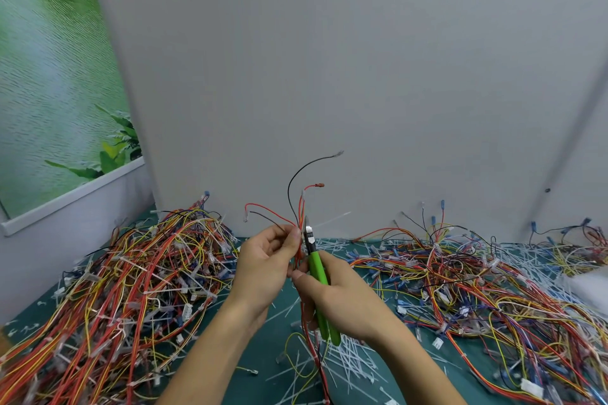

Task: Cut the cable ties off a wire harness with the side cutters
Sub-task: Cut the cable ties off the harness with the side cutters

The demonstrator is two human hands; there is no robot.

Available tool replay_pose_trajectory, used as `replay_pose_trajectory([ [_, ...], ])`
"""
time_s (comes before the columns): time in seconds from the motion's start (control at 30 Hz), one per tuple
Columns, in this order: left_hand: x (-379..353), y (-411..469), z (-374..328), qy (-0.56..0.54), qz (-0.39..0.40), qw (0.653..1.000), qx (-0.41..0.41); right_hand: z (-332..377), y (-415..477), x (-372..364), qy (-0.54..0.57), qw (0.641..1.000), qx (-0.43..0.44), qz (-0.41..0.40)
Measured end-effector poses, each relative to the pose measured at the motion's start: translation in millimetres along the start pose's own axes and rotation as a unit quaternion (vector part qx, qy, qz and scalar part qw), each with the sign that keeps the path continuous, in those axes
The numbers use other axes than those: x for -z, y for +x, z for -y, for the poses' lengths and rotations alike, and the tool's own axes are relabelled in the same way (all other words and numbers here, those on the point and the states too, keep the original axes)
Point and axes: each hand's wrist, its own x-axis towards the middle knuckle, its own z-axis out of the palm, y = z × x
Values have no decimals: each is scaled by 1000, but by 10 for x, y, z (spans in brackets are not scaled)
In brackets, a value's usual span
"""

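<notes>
Green cutting mat point(286, 302) under us, grey wall point(362, 76) ahead, a leafy poster point(49, 76) off to the left. We've got one harness point(298, 207) held upright in the middle. Our left hand point(266, 260) pinches its red and black wires between thumb and curled fingers, just below where they fan out.

Our right hand point(342, 296) is wrapped around the green handles of the side cutters point(317, 268). The tip points up, right against the bundle beside the left fingertips. A pale cable tie point(330, 219) sticks its tail out to the right at that spot. We cannot tell how far the blades are parted.

Here's the danger, as we judge it: the tie sits tight on the wires, so a bite taken too deep would nick insulation or sever a red lead. The left thumb is also very close to the blades.

Around us, a tangled heap point(131, 273) on the left and another spread point(460, 273) on the right crowd the mat. White offcuts point(348, 362) litter the space beneath our wrists. The harness's dangling lower wires could snag on those.
</notes>
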Motion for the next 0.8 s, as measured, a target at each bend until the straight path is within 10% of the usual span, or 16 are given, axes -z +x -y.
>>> replay_pose_trajectory([
  [0.8,-4,-10,14,64,-18,996,-58,31,-13,-57,-17,1000,-12,1],
])
